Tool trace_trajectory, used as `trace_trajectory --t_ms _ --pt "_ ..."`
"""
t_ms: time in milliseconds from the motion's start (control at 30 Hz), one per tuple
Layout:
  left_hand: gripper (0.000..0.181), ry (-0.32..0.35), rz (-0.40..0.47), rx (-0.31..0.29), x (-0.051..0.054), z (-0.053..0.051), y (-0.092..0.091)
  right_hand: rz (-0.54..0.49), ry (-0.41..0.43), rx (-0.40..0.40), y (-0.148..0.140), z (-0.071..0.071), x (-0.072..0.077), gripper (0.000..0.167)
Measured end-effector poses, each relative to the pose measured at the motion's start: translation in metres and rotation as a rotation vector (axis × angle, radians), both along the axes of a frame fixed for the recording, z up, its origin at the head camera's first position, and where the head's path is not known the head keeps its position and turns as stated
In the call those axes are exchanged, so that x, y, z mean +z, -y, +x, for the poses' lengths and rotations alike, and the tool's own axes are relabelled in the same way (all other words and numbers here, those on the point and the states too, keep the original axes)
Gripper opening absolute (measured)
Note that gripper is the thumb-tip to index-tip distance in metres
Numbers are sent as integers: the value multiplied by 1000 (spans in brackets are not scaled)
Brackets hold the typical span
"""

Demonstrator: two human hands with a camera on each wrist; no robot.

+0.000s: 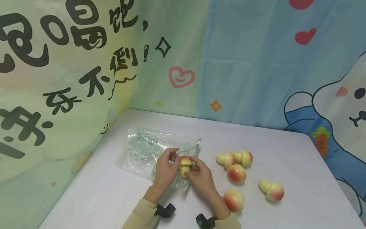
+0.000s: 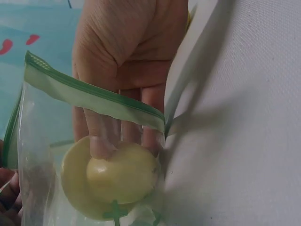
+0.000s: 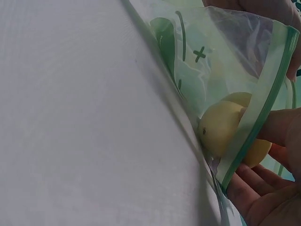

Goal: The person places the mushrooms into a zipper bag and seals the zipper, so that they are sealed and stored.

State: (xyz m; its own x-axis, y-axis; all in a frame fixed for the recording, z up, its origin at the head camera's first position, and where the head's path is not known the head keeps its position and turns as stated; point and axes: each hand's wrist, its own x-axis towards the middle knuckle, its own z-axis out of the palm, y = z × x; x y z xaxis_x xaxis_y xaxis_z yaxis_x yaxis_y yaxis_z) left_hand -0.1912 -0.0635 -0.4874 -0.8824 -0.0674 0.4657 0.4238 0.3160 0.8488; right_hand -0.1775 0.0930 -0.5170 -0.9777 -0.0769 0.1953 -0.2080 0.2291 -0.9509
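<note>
In the head view, a clear zip bag (image 1: 140, 148) with green print lies flat, its mouth towards the right. My left hand (image 1: 166, 167) grips the upper edge of that mouth; only its fingers show at the left border of the left wrist view. A yellow toy mushroom (image 1: 185, 162) with a reddish cap sits at the opening, between the hands. Fingers and thumb of my right hand (image 1: 203, 178) hold it. Through the clear plastic in the left wrist view, the mushroom (image 2: 124, 174) is inside the mouth, past the green zip strip (image 2: 99, 94), with the right fingertips.
Right of the bag, two toy mushrooms (image 1: 228, 159) (image 1: 243, 158) lie beside a rounded red-yellow one (image 1: 236, 174). Another rounded one (image 1: 233, 201) is near my right forearm. One more mushroom (image 1: 271, 190) lies farther right on the white table (image 1: 303, 165). A printed curtain (image 1: 243, 63) hangs behind.
</note>
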Motion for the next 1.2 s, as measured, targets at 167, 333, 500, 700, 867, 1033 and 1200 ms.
trace_trajectory --t_ms 167,333,500,700,867,1033,1200 --pt "27 3 -2 -3 -1 0 0 18 -6 12 0 0 -1 59" --pt "27 9 12 -1 -1 -1 0 42 -15 5 -1 1 3 59" --pt "27 18 27 -6 -1 -1 0 94 -45 -48 -6 3 8 56" --pt "27 -17 -36 38 1 -1 1 151 -114 -79 -16 7 17 54" --pt "25 -5 -36 45 1 -1 1 167 -120 -97 -27 12 30 54" --pt "25 2 -38 48 0 0 1 172 -107 -172 -45 15 45 51" --pt "25 11 -40 49 0 -1 1 168 -201 -291 -66 19 55 48"
